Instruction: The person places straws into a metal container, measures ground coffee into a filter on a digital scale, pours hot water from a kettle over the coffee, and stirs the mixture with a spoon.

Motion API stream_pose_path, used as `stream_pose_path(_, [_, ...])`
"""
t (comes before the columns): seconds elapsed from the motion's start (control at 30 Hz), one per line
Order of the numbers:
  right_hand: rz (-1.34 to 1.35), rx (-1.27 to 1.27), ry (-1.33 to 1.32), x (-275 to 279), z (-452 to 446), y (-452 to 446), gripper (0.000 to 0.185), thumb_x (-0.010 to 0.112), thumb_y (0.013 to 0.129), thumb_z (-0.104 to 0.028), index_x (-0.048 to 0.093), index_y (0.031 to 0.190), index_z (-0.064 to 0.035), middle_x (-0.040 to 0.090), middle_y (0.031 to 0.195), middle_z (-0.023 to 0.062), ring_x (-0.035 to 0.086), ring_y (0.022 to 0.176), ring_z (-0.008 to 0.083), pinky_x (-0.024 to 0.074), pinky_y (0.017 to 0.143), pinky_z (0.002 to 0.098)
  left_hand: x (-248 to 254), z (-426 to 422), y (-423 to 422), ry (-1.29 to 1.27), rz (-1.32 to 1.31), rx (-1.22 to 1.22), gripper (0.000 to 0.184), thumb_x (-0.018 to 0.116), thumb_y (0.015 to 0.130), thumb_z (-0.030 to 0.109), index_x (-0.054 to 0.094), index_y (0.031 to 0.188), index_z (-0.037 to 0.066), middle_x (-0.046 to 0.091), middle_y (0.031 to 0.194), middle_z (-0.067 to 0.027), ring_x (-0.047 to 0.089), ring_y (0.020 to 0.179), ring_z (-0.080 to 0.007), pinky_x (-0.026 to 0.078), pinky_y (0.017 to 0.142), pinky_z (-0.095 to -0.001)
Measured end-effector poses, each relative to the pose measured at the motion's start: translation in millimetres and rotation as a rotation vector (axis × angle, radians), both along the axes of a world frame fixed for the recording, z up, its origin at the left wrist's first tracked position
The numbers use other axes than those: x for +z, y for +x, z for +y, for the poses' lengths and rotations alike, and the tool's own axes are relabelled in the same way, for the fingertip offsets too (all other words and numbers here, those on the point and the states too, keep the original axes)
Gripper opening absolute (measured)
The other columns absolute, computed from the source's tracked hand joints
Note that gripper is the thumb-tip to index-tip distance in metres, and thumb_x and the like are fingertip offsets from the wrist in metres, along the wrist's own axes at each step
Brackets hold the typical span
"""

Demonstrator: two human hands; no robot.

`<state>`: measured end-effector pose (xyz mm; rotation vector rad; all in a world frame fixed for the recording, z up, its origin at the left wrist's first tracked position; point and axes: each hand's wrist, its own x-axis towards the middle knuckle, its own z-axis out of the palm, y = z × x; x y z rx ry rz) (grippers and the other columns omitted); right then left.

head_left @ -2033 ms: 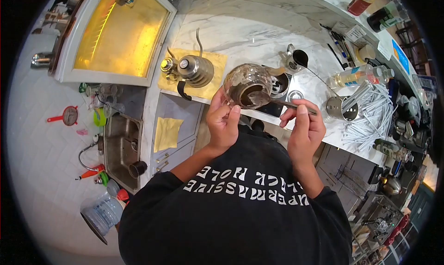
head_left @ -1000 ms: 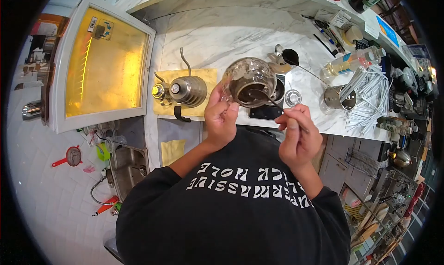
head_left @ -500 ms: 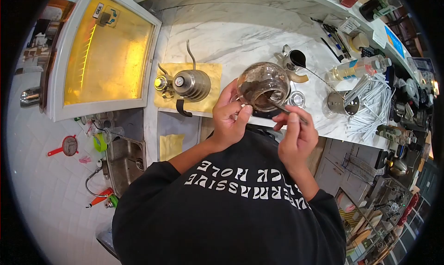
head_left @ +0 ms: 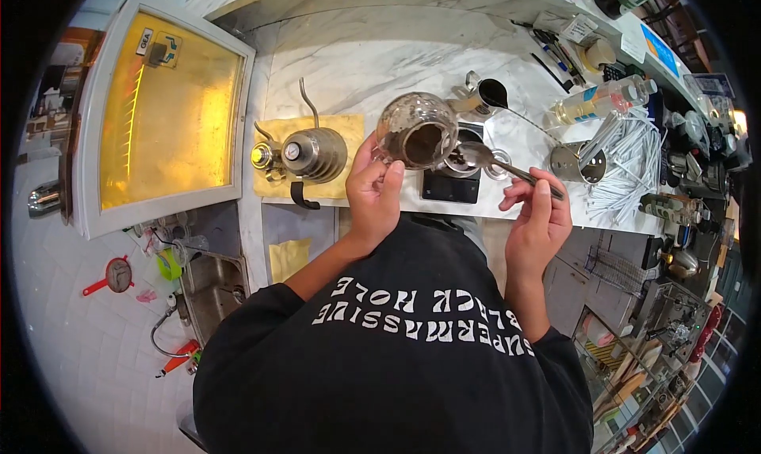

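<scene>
**Tipped glass jar (head_left: 414, 113) in the left hand (head_left: 376, 198), spoon (head_left: 476, 153) in the right hand (head_left: 539, 216)**

At the far left, the yellow-paned door (head_left: 170, 113) stands beside the counter (head_left: 380, 49), bounding that side. Next come a small kettle (head_left: 265, 157) and a larger kettle (head_left: 319, 156), upright on a yellow cloth (head_left: 349, 129) that probably catches drips; the larger one's black handle points to the front edge.

The jar is held up near the counter's front edge. The left fingers are clamped around its lower side, thumb near the rim, tilting the mouth outward, seemingly so the spoon can get in and the dark contents show. The spoon's bowl is just outside that mouth, near the cup (head_left: 461, 164) on the black scale (head_left: 449, 187). The right fingers are pinched together on the end of the handle, which leaves the bowl well ahead of the hand. Whether it carries anything is hard to tell.

Behind the cup, a metal pitcher (head_left: 480, 97) narrows the room; a small round dish (head_left: 498, 165) sits under the spoon's line. Further right, the metal canister (head_left: 566, 161), white straws (head_left: 634, 172) and a clear bottle (head_left: 596, 105) crowd the side. The widest room for moving lies behind the kettles and jar, up to the counter's raised back edge.
</scene>
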<state>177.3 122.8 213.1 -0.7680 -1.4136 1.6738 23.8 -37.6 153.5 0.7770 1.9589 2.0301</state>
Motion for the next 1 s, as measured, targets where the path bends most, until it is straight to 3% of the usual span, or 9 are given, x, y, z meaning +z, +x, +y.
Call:
stream_pose_path(0.1, [-0.105, -0.056, 0.101, -14, 8, -2, 0.024, 0.048, 0.109, -0.011, 0.06, 0.119, 0.0066, 0.071, 0.086, 0.0129, 0.065, 0.069, 0.0152, 0.0514, 0.068, 0.0283, -3, -3, -9, -0.034, -0.005, 0.031, 0.022, 0.062, 0.1, 0.007, 0.071, 0.11, -0.01, 0.048, 0.15, -0.0244, 0.058, 0.125, -0.0233, 0.046, 0.1, -0.0317])
stream_pose_path(0.17, [-0.169, -0.04, 0.116, -23, 6, -6, 0.021, 0.052, 0.106, -0.007, 0.063, 0.12, 0.004, 0.072, 0.088, 0.0114, 0.064, 0.069, 0.0149, 0.0516, 0.068, 0.0275, -4, -5, -11, -0.063, 0.003, 0.047, 0.021, 0.06, 0.101, 0.008, 0.069, 0.101, -0.01, 0.051, 0.151, -0.022, 0.058, 0.112, -0.0161, 0.046, 0.087, -0.027])
stream_pose_path(0.3, [-0.484, 0.077, 0.759, -49, 8, -22, 0.026, 0.059, 0.096, 0.005, 0.069, 0.119, -0.004, 0.075, 0.087, 0.01, 0.064, 0.069, 0.0181, 0.0525, 0.066, 0.0291, -2, -3, -11, -0.06, -0.031, 0.058, 0.022, 0.058, 0.101, 0.008, 0.068, 0.103, -0.011, 0.053, 0.15, -0.0191, 0.057, 0.098, -0.0093, 0.044, 0.075, -0.0224])
stream_pose_path(0.37, [-0.459, 0.051, 0.764, -49, 8, -14, 0.028, 0.059, 0.095, 0.006, 0.069, 0.12, -0.0041, 0.075, 0.086, 0.0097, 0.065, 0.07, 0.0184, 0.0525, 0.065, 0.0291, -6, -4, -13, -0.044, 0.03, 0.028, 0.024, 0.058, 0.101, 0.008, 0.069, 0.11, -0.011, 0.053, 0.15, -0.0179, 0.057, 0.097, -0.009, 0.044, 0.075, -0.0225])
stream_pose_path(0.5, [-0.243, -0.044, 0.537, -3, -6, -6, 0.023, 0.053, 0.1, 0.006, 0.066, 0.119, 0.0031, 0.074, 0.084, 0.0134, 0.065, 0.074, 0.0152, 0.0527, 0.066, 0.0267, -10, -10, -15, -0.056, 0.001, 0.008, 0.028, 0.057, 0.101, 0.008, 0.068, 0.118, -0.011, 0.052, 0.15, -0.0181, 0.058, 0.107, -0.0122, 0.046, 0.082, -0.0242])
stream_pose_path(0.57, [-0.102, -0.072, 0.497, 20, -13, -4, 0.021, 0.048, 0.103, 0.005, 0.064, 0.117, 0.0092, 0.072, 0.083, 0.0175, 0.065, 0.075, 0.0146, 0.0531, 0.066, 0.0257, -6, -7, -14, -0.016, -0.071, -0.005, 0.021, 0.061, 0.1, 0.007, 0.069, 0.104, -0.011, 0.049, 0.15, -0.0227, 0.057, 0.12, -0.0192, 0.047, 0.093, -0.0284])
stream_pose_path(0.67, [-0.064, 0.083, 0.538, 29, -22, -9, 0.021, 0.048, 0.102, 0.006, 0.065, 0.115, 0.0078, 0.072, 0.083, 0.0162, 0.067, 0.073, 0.0161, 0.0544, 0.073, 0.0316, -3, -4, -13, 0.032, -0.032, -0.069, 0.02, 0.061, 0.1, 0.006, 0.067, 0.091, -0.011, 0.046, 0.151, -0.0261, 0.055, 0.129, -0.0253, 0.047, 0.1, -0.0329])
stream_pose_path(0.8, [-0.135, 0.204, 0.774, 17, -27, -29, 0.021, 0.061, 0.095, 0.009, 0.067, 0.113, 0.0007, 0.074, 0.083, 0.009, 0.07, 0.069, 0.0181, 0.05, 0.089, 0.0441, 4, 1, -7, 0.193, -0.076, -0.169, 0.022, 0.06, 0.099, 0.005, 0.065, 0.085, -0.01, 0.043, 0.153, -0.0281, 0.052, 0.135, -0.0313, 0.044, 0.108, -0.0384])
stream_pose_path(1.0, [-0.183, 0.244, 0.855, 16, -31, -29, 0.022, 0.062, 0.093, 0.009, 0.067, 0.112, -0.0001, 0.07, 0.078, 0.0057, 0.067, 0.065, 0.0175, 0.0507, 0.086, 0.042, 10, -1, -8, 0.239, -0.026, -0.221, 0.024, 0.061, 0.099, 0.007, 0.065, 0.083, -0.01, 0.041, 0.154, -0.0287, 0.05, 0.138, -0.0345, 0.042, 0.111, -0.0396])
